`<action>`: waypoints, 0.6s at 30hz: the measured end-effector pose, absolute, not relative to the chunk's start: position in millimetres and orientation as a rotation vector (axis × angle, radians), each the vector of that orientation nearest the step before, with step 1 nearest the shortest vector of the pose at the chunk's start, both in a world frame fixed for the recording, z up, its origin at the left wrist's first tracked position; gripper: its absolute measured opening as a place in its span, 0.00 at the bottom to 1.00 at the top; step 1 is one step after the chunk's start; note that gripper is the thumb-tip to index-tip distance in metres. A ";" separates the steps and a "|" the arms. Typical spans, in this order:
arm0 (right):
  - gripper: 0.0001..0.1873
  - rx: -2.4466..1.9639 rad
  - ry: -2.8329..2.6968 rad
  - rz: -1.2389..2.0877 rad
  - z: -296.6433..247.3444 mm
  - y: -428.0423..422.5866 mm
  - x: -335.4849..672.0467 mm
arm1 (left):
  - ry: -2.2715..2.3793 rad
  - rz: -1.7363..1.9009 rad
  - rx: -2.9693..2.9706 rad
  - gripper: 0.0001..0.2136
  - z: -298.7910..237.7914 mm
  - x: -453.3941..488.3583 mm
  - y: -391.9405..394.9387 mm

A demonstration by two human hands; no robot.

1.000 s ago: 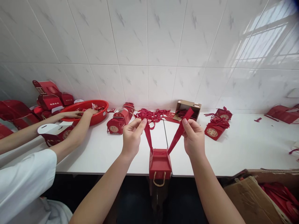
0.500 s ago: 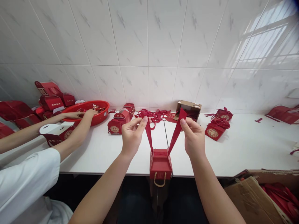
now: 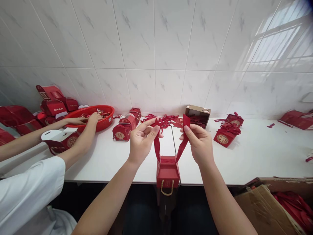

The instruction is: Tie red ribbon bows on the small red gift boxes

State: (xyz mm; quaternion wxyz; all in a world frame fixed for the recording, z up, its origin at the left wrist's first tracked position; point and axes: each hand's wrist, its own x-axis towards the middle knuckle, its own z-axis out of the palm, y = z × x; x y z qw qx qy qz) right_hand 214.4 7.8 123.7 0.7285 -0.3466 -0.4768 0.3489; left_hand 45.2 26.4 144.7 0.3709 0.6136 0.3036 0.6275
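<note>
A small red gift box with a twisted gold cord handle stands at the table's front edge, between my forearms. A dark red ribbon runs through its top, and both ends rise from it. My left hand pinches one end between thumb and forefinger, up and to the left of the box. The other end is pinched by my right hand, up and to the right. Both ribbon lengths hang a little slack, and the hands are apart from each other.
Loose red ribbons lie by the wall beside an open cardboard box. Ribbon-tied boxes stand right, more boxes left. A co-worker's hands reach into a red basin of wrapped pieces. A large carton sits front right.
My two hands have come closer together, each keeping its ribbon end. The ribbon has gone from taut to slightly slack. The red box has stayed in place.
</note>
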 end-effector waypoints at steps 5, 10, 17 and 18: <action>0.10 -0.865 -1.294 0.850 123.9 2.1 206.4 | 0.776 1.395 1.691 0.35 145.8 46.1 15.5; 0.10 -0.685 -1.435 0.962 122.9 -3.0 200.4 | 0.836 1.295 1.768 0.39 142.4 45.8 13.0; 0.13 -0.769 -1.422 1.081 115.7 -0.3 197.6 | 0.784 1.198 1.940 0.30 136.5 40.7 14.9; 0.13 -0.777 -1.419 1.090 113.2 1.0 198.7 | 0.773 1.148 1.938 0.30 134.5 39.2 16.3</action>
